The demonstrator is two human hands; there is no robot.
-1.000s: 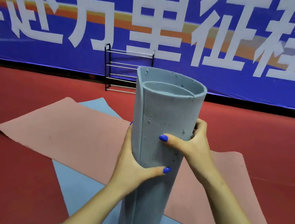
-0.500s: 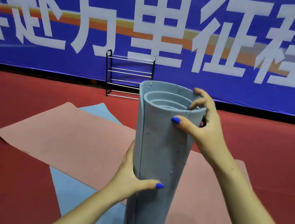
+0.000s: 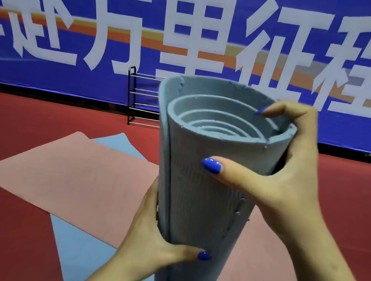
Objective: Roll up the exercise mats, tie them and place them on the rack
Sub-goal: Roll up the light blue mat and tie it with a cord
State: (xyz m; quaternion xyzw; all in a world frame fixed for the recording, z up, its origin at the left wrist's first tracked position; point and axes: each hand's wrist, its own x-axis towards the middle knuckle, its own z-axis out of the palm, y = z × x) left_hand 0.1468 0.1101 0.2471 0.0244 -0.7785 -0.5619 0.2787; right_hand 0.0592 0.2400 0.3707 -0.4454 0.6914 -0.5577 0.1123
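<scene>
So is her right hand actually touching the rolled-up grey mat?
Touching. The head view shows the right hand wrapped round the top of the rolled grey mat, thumb pressed on its side, a finger hooked over the rim.

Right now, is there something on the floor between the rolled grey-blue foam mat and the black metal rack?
Nothing blocks it. The rolled grey-blue foam mat hides part of the black metal rack; only flat pink and blue mats lie between.

Rolled mat (image 3: 208, 191) blocks rack (image 3: 141, 100) – floor (image 3: 15, 126) left open.
</scene>
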